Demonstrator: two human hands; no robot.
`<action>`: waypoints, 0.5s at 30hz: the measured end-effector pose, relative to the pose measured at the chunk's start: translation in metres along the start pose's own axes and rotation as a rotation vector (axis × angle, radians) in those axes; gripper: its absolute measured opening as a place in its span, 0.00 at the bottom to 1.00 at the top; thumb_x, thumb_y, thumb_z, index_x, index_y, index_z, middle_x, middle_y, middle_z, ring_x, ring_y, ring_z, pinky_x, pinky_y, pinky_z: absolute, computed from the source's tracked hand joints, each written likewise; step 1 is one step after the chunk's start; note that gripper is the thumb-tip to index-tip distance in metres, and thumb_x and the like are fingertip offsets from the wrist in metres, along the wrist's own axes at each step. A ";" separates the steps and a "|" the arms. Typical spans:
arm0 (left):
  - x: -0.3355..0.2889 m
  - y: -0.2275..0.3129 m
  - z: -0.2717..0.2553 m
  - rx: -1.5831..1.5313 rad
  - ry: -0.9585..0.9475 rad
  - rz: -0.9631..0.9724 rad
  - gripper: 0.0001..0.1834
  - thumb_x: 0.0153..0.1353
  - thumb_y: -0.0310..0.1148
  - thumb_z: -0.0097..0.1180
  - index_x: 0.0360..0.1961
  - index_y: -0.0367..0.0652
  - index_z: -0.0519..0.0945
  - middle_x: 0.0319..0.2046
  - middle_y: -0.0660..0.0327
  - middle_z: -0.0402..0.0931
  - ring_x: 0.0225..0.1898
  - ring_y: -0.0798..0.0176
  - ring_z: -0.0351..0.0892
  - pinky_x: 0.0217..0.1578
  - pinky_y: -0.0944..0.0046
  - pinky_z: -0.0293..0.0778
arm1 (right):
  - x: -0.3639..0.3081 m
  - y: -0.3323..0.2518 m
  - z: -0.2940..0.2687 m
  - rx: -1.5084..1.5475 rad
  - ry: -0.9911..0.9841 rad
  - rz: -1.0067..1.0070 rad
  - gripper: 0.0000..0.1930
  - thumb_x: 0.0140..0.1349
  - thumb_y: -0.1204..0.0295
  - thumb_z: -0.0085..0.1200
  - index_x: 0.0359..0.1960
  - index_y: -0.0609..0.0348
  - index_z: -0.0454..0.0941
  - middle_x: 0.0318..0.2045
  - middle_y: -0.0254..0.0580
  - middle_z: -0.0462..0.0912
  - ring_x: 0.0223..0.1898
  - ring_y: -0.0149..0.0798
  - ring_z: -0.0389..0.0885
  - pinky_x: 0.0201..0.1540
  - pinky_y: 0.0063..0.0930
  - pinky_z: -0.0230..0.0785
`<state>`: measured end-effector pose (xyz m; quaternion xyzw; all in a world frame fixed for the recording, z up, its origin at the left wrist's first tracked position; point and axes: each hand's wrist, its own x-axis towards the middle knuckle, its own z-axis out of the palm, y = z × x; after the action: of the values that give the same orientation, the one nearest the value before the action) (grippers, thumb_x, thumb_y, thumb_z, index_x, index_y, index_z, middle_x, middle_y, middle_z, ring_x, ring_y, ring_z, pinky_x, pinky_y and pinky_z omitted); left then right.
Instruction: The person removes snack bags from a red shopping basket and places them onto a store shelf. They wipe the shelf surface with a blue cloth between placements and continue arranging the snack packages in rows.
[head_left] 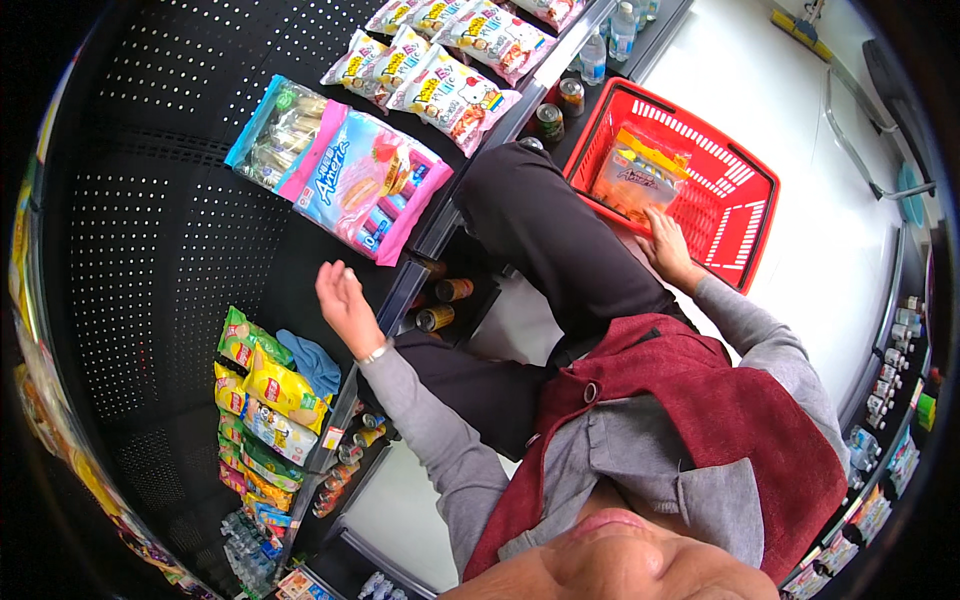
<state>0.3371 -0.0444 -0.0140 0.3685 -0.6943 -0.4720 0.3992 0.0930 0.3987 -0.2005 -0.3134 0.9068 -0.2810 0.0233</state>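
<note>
My left hand is raised at the shelf, fingers stretched out with nothing in them. Just beyond it, a pink and light blue bag of wafer snacks lies on the black shelf beside a clear-fronted snack bag. My right hand is at the near rim of a red shopping basket, fingers over the rim and the thumb outside. Inside the basket, close to those fingertips, sits an orange and yellow snack bag. Whether the fingertips touch that bag, I cannot tell.
White and pink snack bags lie further along the shelf. Yellow and green snack bags and a blue cloth are on the near side. Cans stand on a lower shelf beside my legs. Water bottles stand beyond the basket.
</note>
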 end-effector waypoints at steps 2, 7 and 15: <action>-0.043 0.006 0.014 0.021 -0.068 0.054 0.17 0.70 0.28 0.55 0.58 0.33 0.73 0.51 0.53 0.79 0.50 0.60 0.79 0.52 0.64 0.75 | -0.021 0.040 0.010 0.019 -0.200 0.021 0.30 0.61 0.66 0.60 0.64 0.63 0.65 0.53 0.58 0.77 0.55 0.60 0.75 0.58 0.50 0.67; -0.197 -0.047 0.060 0.208 -0.266 -0.125 0.13 0.63 0.29 0.56 0.48 0.39 0.80 0.45 0.54 0.80 0.46 0.57 0.80 0.51 0.60 0.74 | -0.009 0.089 0.042 0.175 -0.421 0.470 0.26 0.61 0.73 0.58 0.64 0.53 0.72 0.38 0.52 0.87 0.38 0.54 0.86 0.39 0.47 0.77; -0.304 -0.150 0.111 0.693 -0.757 -0.415 0.27 0.55 0.37 0.62 0.55 0.38 0.76 0.53 0.44 0.75 0.56 0.41 0.74 0.54 0.46 0.74 | 0.006 0.114 0.055 -0.117 -0.389 0.010 0.23 0.63 0.62 0.59 0.59 0.56 0.76 0.32 0.65 0.84 0.34 0.63 0.85 0.35 0.54 0.75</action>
<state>0.3817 0.2238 -0.2454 0.4120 -0.8169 -0.3841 -0.1240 0.0374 0.4414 -0.3059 -0.3582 0.9014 -0.1619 0.1814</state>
